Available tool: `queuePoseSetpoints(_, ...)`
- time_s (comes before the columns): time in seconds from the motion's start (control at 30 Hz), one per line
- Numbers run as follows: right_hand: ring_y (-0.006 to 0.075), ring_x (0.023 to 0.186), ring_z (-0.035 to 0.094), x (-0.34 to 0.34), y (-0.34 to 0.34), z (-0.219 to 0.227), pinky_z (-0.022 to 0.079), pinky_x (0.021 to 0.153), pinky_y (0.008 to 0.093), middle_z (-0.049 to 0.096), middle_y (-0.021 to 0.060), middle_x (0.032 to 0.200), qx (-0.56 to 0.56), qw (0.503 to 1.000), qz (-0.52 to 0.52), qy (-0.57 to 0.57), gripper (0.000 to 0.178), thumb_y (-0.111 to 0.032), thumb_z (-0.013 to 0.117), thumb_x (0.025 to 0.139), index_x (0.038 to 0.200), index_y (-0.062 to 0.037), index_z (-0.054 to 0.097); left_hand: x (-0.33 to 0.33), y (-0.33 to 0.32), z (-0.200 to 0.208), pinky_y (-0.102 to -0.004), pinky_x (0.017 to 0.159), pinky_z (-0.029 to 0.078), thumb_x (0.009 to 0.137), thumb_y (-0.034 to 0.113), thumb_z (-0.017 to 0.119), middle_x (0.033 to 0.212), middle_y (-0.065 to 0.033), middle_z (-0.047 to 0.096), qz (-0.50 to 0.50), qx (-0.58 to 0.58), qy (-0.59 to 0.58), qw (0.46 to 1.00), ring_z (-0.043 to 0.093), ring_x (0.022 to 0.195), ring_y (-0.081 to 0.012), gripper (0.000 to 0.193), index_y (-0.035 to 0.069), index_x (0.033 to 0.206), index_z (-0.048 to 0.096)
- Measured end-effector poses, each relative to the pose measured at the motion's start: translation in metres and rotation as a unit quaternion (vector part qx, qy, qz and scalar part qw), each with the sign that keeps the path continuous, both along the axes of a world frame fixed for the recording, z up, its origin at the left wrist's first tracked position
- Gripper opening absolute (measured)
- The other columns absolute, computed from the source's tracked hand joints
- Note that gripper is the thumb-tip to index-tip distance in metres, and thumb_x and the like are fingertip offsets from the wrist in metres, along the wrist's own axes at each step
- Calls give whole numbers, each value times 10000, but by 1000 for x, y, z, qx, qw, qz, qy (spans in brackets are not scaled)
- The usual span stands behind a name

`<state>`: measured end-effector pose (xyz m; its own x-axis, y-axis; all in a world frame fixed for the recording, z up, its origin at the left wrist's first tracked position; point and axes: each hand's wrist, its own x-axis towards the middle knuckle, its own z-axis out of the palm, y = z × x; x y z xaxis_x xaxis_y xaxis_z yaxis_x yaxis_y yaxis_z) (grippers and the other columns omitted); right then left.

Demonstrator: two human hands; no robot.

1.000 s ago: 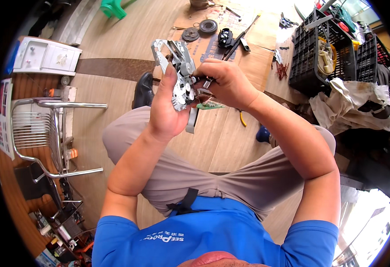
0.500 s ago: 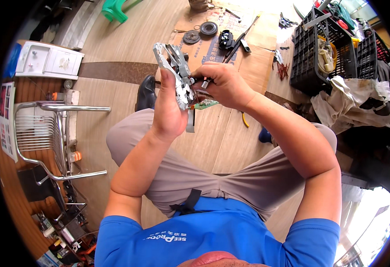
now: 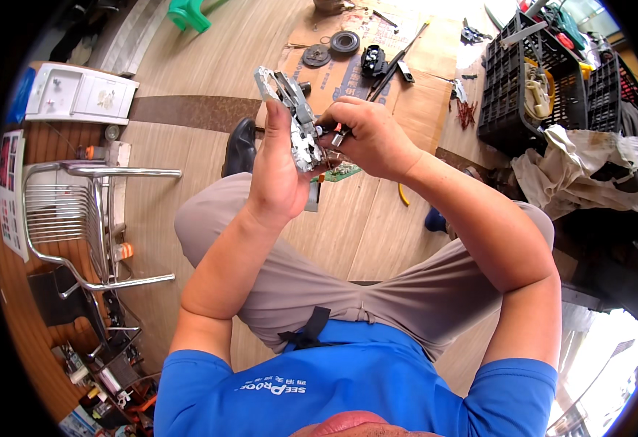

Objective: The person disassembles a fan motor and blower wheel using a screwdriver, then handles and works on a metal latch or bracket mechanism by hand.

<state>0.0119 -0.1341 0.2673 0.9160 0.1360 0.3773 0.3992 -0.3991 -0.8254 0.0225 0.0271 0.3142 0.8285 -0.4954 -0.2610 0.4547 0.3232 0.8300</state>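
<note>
This looks like an informal repair workshop set up on a wooden plank floor (image 3: 188, 80). Flattened cardboard (image 3: 421, 80) lies on the floor as a work mat, strewn with round black machine parts (image 3: 344, 42), long hand tools (image 3: 399, 51) and loose screws (image 3: 466, 113). Black plastic crates (image 3: 552, 87) stuffed with tools and cables stand beside it, near a metal-framed chair (image 3: 78, 218) and a green plastic stool (image 3: 188, 13).

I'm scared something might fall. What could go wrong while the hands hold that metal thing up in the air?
The left hand alone holds the metal assembly up over the wooden floor, so it could slip and drop. The right hand pinches something tiny against it; that could fall among the loose parts on the cardboard and perhaps get lost. The metal's edges look sharp near the fingers.
</note>
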Motion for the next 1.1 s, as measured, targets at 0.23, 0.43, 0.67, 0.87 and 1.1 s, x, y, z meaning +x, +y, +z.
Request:
queuePoseSetpoints(0.23,273,736,624,0,2,-2,493,655,347,610,111,797,9,1000,0,5,191,-49,750,764,942,-44,683,2,4,-7,-346,726,572,904,729,353,1052,-29,635,-15,44,-39,998,631,911,-135,756,97,1297,489)
queuePoseSetpoints(0.43,263,731,627,0,1,-5,498,661,335,615,108,806,2,1000,-3,2,192,-56,749,771,951,-46,685,5,6,-14,-342,739,569,910,718,359,1082,-40,635,-27,43,-52,997,632,923,-134,753,88,1300,490)
queuePoseSetpoints(0.67,188,758,637,5,-16,4,511,681,300,647,100,849,-32,999,-38,-13,215,-54,747,787,989,-24,677,8,-1,-16,-384,773,571,928,693,349,1105,-62,631,0,34,-74,997,639,943,-174,735,77,1305,485)
queuePoseSetpoints(0.87,119,756,624,26,-83,-11,503,713,261,710,80,855,-108,963,-163,184,243,-116,718,834,1060,-30,696,11,7,-12,-502,867,539,907,719,356,1199,-99,612,-12,-28,-45,999,611,1061,-242,784,96,1377,430)
queuePoseSetpoints(1.1,379,843,672,16,-156,-132,530,793,416,675,255,889,-269,887,-192,323,236,-193,628,786,889,-5,726,19,16,-3,-614,909,460,887,774,233,1292,-177,550,44,-68,-60,995,571,1112,-389,894,75,1430,358)
